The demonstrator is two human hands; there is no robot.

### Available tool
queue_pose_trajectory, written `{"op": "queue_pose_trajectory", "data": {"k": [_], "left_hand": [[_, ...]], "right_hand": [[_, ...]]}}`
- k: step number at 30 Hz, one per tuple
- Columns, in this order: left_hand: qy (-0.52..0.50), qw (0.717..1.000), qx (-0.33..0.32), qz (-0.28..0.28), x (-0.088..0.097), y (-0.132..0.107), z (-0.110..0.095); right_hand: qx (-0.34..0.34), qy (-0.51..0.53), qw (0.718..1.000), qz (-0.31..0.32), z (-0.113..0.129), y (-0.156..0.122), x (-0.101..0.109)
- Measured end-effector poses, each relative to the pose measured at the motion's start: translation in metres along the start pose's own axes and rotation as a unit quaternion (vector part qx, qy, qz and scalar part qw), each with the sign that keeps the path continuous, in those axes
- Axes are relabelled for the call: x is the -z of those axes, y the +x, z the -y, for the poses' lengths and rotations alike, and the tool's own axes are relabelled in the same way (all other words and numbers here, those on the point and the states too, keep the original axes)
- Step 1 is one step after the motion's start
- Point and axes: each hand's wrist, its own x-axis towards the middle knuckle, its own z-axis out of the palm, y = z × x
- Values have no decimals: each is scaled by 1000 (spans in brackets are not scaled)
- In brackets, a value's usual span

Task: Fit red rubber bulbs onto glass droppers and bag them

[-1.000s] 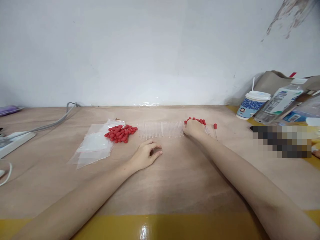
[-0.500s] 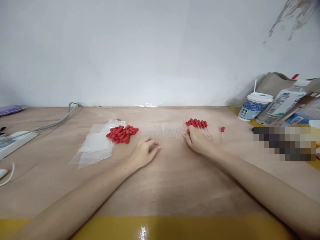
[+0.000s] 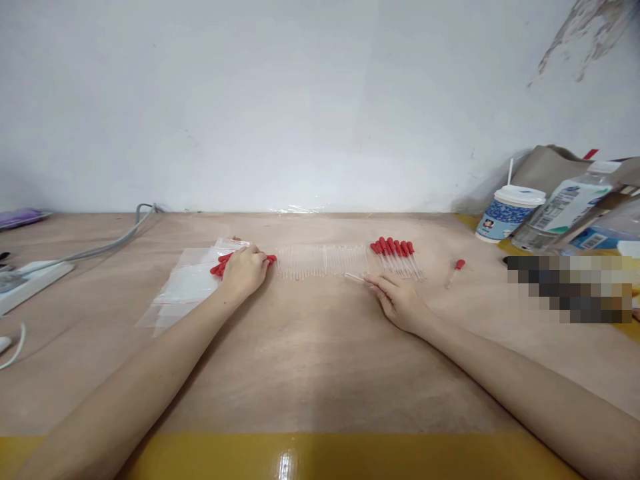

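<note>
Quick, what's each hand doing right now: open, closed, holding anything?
Left hand: curled over the red caps; whether it grips any cannot be told.
Right hand: fingertips closed on the end of one clear tube.

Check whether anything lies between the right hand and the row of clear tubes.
Nothing visible does. The right hand touches a loose clear tube at the near edge of the row of clear tubes, with only bare table around them.
</note>
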Motion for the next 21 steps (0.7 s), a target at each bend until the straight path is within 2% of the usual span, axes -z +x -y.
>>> {"op": "queue_pose_trajectory", "data": {"k": [4, 7, 10, 15, 18, 21], "left_hand": [[7, 999, 9, -41, -1, 1, 1], [-68, 994, 44, -75, 2, 0, -1], [-151, 984, 63, -72, 9, -6, -12], [-255, 965, -61, -31, 15, -29, -55], [-332, 933, -138, -32, 11, -44, -78], [-368, 917, -153, 1, 9, -52, -90]], "right_hand": [[-10, 5, 1000, 6, 3, 1, 3], [-19, -3, 1000, -3, 4, 1, 4], [-31, -1, 999, -9, 3, 1, 3], [-31, 12, 999, 2, 3, 0, 2], [-22, 20, 1000, 2, 9, 0, 3], [-15, 34, 999, 10, 20, 2, 2]]}}
